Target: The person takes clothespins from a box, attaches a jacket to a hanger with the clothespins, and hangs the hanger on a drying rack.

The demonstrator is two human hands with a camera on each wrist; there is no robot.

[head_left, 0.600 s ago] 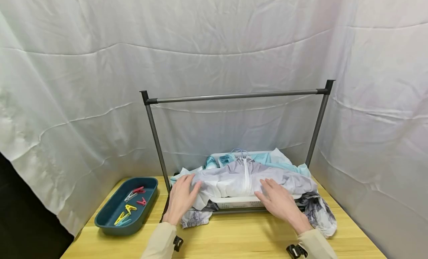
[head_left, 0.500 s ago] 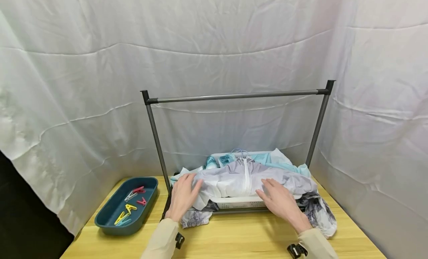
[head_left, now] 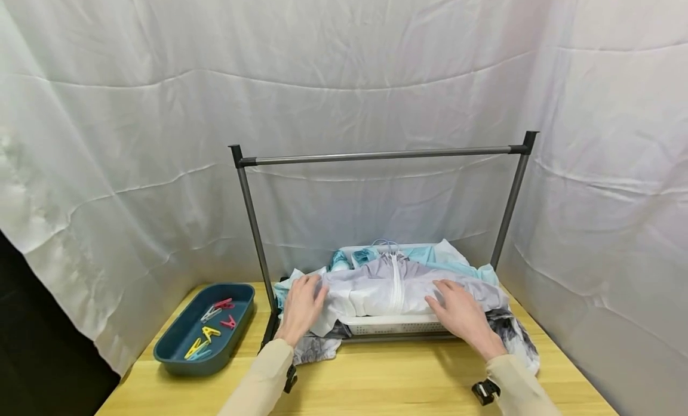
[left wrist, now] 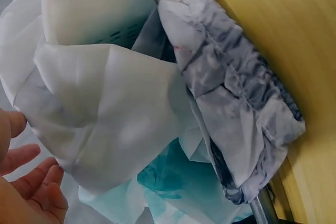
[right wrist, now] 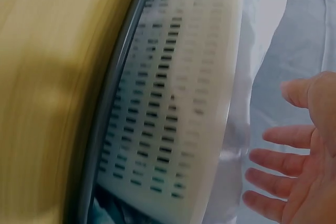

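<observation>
Because the pale grey zip-front jacket (head_left: 398, 287) is lying heaped on the white slotted plastic laundry basket (head_left: 395, 326) at the table's 12 o'clock, under the grey metal rail (head_left: 376, 156), both hands are reaching onto it. The left hand (head_left: 302, 302) and right hand (head_left: 461, 313) are resting spread and flat on the fabric, pinching nothing. The teal plastic tray of coloured pegs (head_left: 204, 329) is sitting at 9 o'clock.

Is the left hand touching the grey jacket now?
Cannot tell. In the head view the left hand overlaps the jacket's left edge, but the left wrist view shows its straight fingers beside the cloth, with neither contact nor gap plain.
</observation>
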